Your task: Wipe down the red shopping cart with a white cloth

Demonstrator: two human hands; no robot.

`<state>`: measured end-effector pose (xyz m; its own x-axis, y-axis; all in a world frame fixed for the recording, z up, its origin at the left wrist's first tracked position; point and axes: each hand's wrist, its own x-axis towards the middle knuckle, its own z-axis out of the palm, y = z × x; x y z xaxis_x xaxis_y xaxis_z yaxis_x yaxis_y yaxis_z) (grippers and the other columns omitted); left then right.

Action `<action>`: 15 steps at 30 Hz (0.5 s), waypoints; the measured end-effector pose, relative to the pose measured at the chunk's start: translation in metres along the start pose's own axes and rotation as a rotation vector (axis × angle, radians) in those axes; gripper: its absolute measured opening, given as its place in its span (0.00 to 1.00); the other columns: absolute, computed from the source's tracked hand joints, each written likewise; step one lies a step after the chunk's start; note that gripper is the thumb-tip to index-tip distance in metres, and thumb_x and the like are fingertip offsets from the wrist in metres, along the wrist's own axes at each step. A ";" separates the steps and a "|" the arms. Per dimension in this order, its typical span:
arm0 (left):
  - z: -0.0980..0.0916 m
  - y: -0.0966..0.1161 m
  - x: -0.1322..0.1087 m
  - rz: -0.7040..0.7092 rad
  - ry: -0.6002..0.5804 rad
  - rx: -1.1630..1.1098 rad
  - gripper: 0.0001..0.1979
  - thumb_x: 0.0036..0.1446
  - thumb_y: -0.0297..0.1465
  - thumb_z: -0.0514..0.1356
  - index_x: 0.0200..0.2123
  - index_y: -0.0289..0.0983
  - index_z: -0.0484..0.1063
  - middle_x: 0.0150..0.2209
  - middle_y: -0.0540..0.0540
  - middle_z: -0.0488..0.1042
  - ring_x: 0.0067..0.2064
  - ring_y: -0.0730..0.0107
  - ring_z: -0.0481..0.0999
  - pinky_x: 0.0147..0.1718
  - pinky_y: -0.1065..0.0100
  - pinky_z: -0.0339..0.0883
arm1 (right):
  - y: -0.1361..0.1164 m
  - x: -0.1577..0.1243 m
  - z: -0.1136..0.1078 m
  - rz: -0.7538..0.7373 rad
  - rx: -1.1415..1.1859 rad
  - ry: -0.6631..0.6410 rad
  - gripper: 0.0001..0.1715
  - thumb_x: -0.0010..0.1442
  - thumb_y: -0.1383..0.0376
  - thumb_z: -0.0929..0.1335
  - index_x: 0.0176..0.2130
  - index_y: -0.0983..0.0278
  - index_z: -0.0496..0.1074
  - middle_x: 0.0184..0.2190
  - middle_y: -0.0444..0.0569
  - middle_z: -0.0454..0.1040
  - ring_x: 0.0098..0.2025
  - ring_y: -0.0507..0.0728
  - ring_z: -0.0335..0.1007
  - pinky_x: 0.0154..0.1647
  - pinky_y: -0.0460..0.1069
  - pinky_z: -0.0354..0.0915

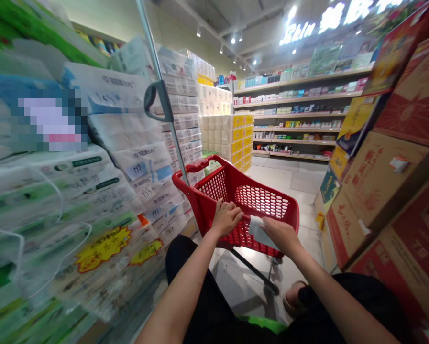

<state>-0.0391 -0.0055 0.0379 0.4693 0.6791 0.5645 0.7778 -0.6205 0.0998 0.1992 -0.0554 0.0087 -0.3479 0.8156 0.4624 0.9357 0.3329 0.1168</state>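
Note:
A red plastic shopping cart (pixel 266 201) with perforated walls stands right in front of me. My left hand (pixel 227 219) has its fingers curled over the cart's near rim. Just right of it, my right hand (pixel 281 235) grips a folded white cloth or wipe (pixel 259 230) and lays it against the same rim. Which of the two the white piece is, I cannot tell. Inside the basket no goods show. A metal pole (pixel 176 143) with a grey handle (pixel 159 101) rises by the cart's handle end.
Stacked packs of tissue paper (pixel 128 124) line the left, with yellow price signs (pixel 103 248) on them. Cardboard boxes (pixel 382 177) are piled close on the right. Yellow-and-white paper packs (pixel 241 138) stand beyond the cart. Shelves of small goods (pixel 296 114) fill the back; tiled floor (pixel 282 177) lies between.

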 end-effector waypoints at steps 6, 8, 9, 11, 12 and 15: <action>0.002 -0.011 0.002 0.005 -0.021 -0.059 0.16 0.66 0.42 0.49 0.36 0.44 0.73 0.39 0.51 0.67 0.47 0.66 0.63 0.62 0.51 0.38 | 0.051 -0.041 -0.006 -0.189 0.096 0.092 0.16 0.68 0.56 0.58 0.44 0.62 0.68 0.39 0.50 0.76 0.41 0.55 0.71 0.44 0.50 0.60; 0.002 -0.012 0.003 0.001 -0.023 -0.056 0.16 0.65 0.44 0.49 0.35 0.44 0.73 0.39 0.50 0.66 0.46 0.66 0.63 0.62 0.51 0.37 | 0.052 -0.046 -0.006 -0.181 0.111 0.116 0.15 0.68 0.57 0.59 0.43 0.62 0.68 0.39 0.50 0.75 0.44 0.56 0.69 0.49 0.51 0.59; 0.003 -0.012 0.004 -0.001 -0.025 -0.049 0.17 0.65 0.45 0.49 0.35 0.44 0.73 0.39 0.50 0.66 0.47 0.66 0.63 0.63 0.50 0.36 | 0.048 -0.046 -0.006 -0.143 0.104 0.130 0.14 0.68 0.57 0.59 0.42 0.62 0.68 0.39 0.50 0.75 0.43 0.57 0.69 0.49 0.51 0.58; 0.004 -0.013 0.006 -0.007 -0.034 -0.029 0.17 0.64 0.46 0.49 0.35 0.44 0.73 0.40 0.50 0.66 0.48 0.65 0.62 0.64 0.48 0.33 | 0.035 -0.045 -0.005 -0.029 0.066 0.156 0.14 0.68 0.58 0.59 0.39 0.63 0.68 0.35 0.50 0.74 0.41 0.57 0.68 0.48 0.52 0.58; 0.004 -0.014 0.007 -0.012 -0.041 -0.020 0.18 0.64 0.46 0.49 0.36 0.44 0.73 0.41 0.49 0.65 0.49 0.65 0.62 0.64 0.48 0.32 | 0.026 -0.043 -0.004 0.024 0.040 0.166 0.14 0.68 0.59 0.59 0.37 0.63 0.68 0.32 0.49 0.74 0.39 0.57 0.68 0.47 0.52 0.57; 0.007 -0.013 0.008 -0.046 -0.052 -0.010 0.17 0.65 0.45 0.49 0.38 0.45 0.73 0.45 0.49 0.65 0.55 0.63 0.59 0.65 0.46 0.26 | 0.003 -0.037 -0.007 0.087 -0.014 0.181 0.14 0.67 0.59 0.60 0.33 0.62 0.66 0.28 0.48 0.72 0.35 0.56 0.66 0.43 0.52 0.56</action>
<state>-0.0429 0.0106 0.0354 0.4543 0.7262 0.5161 0.7950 -0.5919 0.1330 0.2156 -0.0874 -0.0021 -0.2504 0.7422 0.6217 0.9630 0.2572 0.0809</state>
